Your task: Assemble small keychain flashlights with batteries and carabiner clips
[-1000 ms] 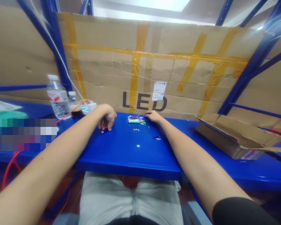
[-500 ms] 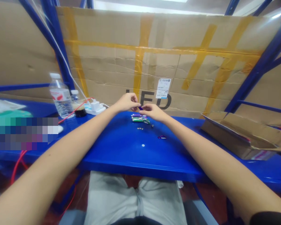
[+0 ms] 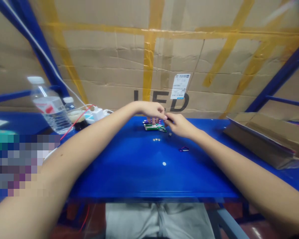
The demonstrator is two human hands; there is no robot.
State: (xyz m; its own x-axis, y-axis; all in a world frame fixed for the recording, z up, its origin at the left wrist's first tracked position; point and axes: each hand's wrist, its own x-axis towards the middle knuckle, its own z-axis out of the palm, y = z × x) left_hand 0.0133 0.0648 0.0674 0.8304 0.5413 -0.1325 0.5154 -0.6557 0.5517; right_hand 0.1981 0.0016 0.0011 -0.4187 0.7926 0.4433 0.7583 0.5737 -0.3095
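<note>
Right at the far middle of the blue tabletop (image 3: 129,166), a small dark piece (image 3: 166,118) is sitting between the two hands, just above the right end of a row of coloured metal tubes (image 3: 154,126). The right hand (image 3: 178,125) is pinching it with thumb and forefinger, the other fingers folding in. The left hand (image 3: 150,111) is curling downward over the row, its fingertips bunching beside the piece. Whether they are gripping it too is impossible to tell, and the piece itself is showing too small to name.

Nearer to the person than the row, a few button-sized discs (image 3: 156,139) are lying loose. A purple clip (image 3: 183,149) is resting to the right of them and a white dot (image 3: 164,163) nearer again. From there to the near edge the blue surface is lying open, with both forearms stretching across it.

Left of the row, a water bottle (image 3: 49,104), a smaller bottle (image 3: 73,111) and a white plug block (image 3: 97,114) are crowding the back corner, with a red wire running down from them. Right of the row, well apart, a flattened cardboard box (image 3: 264,139) is taking up that side. Behind the row, a taped cardboard sheet (image 3: 109,76) is closing off the back, its printed letters partly hiding behind the hands beside a white label (image 3: 180,86). A pixelated patch (image 3: 20,159) is covering the near left.
</note>
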